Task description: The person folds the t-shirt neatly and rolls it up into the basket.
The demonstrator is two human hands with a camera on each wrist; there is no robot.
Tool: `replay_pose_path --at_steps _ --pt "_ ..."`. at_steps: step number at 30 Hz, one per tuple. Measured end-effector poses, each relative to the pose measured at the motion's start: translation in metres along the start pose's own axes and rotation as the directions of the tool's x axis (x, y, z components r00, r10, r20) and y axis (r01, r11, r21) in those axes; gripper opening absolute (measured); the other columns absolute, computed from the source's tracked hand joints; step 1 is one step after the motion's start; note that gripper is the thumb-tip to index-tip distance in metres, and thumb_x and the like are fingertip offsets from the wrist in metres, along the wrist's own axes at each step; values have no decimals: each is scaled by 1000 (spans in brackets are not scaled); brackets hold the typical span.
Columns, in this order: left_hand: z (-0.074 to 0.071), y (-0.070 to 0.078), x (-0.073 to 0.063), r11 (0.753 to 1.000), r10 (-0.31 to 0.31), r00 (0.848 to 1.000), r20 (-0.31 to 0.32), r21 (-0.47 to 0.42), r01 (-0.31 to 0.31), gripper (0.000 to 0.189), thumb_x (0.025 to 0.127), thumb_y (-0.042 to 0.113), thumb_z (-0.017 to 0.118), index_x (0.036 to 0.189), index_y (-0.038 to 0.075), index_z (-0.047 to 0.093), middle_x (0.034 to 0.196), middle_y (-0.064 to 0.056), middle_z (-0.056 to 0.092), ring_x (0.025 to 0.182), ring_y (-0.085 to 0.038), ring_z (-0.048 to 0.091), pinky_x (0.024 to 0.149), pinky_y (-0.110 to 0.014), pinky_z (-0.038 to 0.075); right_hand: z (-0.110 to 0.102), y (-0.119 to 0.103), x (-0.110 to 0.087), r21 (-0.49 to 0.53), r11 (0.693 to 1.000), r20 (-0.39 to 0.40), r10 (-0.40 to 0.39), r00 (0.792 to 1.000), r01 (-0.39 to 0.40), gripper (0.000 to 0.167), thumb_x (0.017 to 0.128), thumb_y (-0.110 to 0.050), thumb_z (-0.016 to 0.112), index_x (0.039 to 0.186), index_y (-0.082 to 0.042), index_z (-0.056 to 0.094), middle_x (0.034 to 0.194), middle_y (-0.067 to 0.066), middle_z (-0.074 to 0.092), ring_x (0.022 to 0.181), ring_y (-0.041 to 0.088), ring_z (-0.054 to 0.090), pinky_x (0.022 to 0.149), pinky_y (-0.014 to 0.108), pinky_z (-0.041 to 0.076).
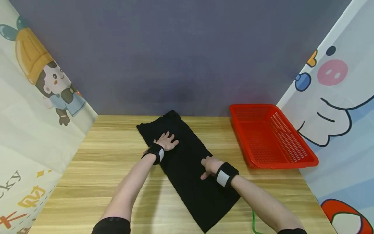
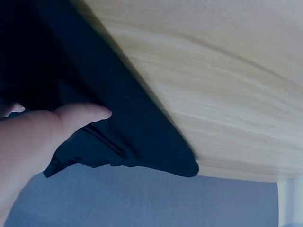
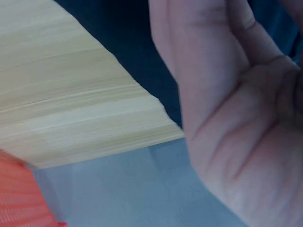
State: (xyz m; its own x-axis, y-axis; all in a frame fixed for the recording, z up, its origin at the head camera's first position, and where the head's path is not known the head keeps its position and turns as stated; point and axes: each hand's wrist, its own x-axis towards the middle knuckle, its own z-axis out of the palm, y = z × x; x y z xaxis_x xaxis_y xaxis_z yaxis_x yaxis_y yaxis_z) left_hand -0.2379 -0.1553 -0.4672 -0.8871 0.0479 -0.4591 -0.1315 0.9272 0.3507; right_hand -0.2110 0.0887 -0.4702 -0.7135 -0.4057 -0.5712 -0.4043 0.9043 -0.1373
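A long black folded piece of clothing [image 1: 187, 162] lies slantwise on the wooden table, its far end against the grey back panel. My left hand [image 1: 166, 141] rests on its upper part with the fingers spread. In the left wrist view the thumb [image 2: 87, 113] lies along the dark cloth [image 2: 128, 104], near small creases by the end edge. My right hand [image 1: 211, 166] is over the right edge of the cloth, lower down, fingers loosely bent and holding nothing. The right wrist view shows its palm [image 3: 246, 132] beside the cloth edge.
A red plastic basket [image 1: 271, 139] stands at the right back of the wooden table [image 1: 111, 156]. A thin green strip [image 1: 254, 222] shows near the front edge, beside the right forearm. Printed cartoon sheets [image 1: 333, 97] flank the table, and a grey panel [image 1: 187, 58] closes the back.
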Motion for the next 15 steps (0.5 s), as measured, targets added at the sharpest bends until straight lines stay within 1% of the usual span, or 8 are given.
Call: replay_pose_path --at_steps 4,8,13,15 --pt "-1 3 8 999 33 999 15 39 -34 63 108 51 24 162 19 18 172 -8 4 159 -31 3 123 -65 9 3 -3 -2 1 1000 12 -15 1000 15 40 77 -36 86 92 -8 61 77 8 58 56 19 58 54 29 47" --pt "-2 4 20 996 55 998 28 63 -57 62 108 52 24 162 20 20 172 -8 4 159 -31 4 123 -64 10 5 -5 -5 22 1000 17 -17 1000 16 38 78 -36 85 88 -10 60 73 7 57 53 17 57 53 27 47" --pt "1 3 36 995 81 996 24 57 -82 61 108 52 25 161 21 23 172 -7 5 159 -30 4 123 -66 8 8 -8 -8 37 999 45 4 999 -6 36 81 -38 82 85 -12 58 70 6 59 54 17 57 53 27 46" --pt "3 3 40 993 97 995 18 64 -97 61 108 53 25 161 22 24 172 -7 5 159 -30 3 123 -66 7 9 -10 -8 47 999 68 18 997 -22 37 81 -40 81 84 -12 58 67 6 60 53 17 58 53 28 47"
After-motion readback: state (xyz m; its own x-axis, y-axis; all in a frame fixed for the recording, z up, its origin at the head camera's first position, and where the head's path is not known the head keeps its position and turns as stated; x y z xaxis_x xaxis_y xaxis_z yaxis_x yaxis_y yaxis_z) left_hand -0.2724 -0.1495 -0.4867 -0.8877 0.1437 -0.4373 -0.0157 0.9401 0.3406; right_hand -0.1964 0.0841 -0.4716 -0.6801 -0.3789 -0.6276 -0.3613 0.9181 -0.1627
